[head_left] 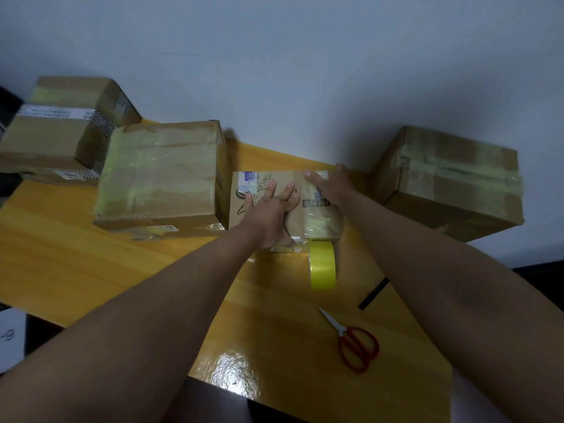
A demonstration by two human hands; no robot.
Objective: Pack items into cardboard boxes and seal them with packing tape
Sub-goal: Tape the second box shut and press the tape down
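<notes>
A small printed cardboard box (244, 209) lies in the middle of the yellow table (91, 254). My left hand (271, 215) presses flat on its top with the fingers spread. My right hand (329, 186) lies flat on the box's far right part, over a strip of clear tape. A roll of yellow packing tape (323, 265) stands on edge just in front of the box. Red-handled scissors (354, 343) lie nearer to me on the right.
A large taped box (161, 175) stands directly left of the small one. Stacked boxes (58, 132) sit at the far left and another taped box (451, 181) at the right. A white wall runs behind the table.
</notes>
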